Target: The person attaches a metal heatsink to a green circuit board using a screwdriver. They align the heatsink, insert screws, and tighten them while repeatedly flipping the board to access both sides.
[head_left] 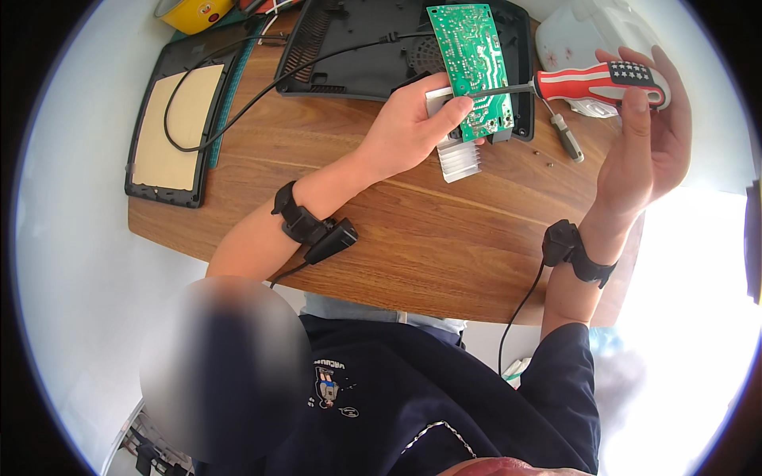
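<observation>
My left hand (414,123) grips a green circuit board (470,67) with a ribbed silver heat sink (460,161) fixed to its lower edge, held upright above the wooden table (413,238). My right hand (647,135) holds a screwdriver (603,83) by its red, white and black handle. Its metal shaft runs left and its tip touches the board near my left thumb.
An opened black appliance housing (349,47) lies behind the board, with a black cable (238,111) looping left. A black panel with a tan sheet (175,127) rests at the table's left end. A second small screwdriver (567,136) and loose screws lie near the right edge. A yellow object (194,12) sits at the back.
</observation>
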Available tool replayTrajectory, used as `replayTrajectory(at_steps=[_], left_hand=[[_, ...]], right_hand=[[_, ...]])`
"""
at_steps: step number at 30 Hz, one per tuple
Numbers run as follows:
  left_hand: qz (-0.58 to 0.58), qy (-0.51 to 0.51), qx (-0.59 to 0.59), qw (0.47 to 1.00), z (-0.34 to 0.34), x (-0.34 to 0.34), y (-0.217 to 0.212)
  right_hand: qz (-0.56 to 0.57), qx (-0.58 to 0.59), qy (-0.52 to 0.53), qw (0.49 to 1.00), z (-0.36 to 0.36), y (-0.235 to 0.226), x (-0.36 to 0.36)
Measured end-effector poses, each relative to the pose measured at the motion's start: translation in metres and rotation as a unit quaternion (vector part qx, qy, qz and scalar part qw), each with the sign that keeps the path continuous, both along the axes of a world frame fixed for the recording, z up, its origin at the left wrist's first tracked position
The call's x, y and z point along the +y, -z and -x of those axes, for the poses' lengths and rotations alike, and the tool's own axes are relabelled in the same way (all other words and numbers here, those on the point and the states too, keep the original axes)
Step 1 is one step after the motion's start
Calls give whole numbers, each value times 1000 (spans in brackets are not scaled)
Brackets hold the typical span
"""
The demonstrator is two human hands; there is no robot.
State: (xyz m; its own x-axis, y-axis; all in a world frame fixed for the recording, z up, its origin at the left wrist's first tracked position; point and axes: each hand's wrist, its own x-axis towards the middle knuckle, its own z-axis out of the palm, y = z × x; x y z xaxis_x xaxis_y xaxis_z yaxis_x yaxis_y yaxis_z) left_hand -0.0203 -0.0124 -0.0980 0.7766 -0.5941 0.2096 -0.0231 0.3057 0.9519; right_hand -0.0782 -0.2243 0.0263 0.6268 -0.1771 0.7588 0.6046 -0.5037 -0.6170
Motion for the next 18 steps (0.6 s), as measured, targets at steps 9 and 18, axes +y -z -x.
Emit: replayTrajectory(at_steps=[9,18], left_hand=[[10,29,5,1000,-1,2,-4],[67,15,72,995,3,-2,-8]], right_hand=[[23,-16,-14,1000,1,-2,2],[-29,10,7,999,-2,-1,-9]])
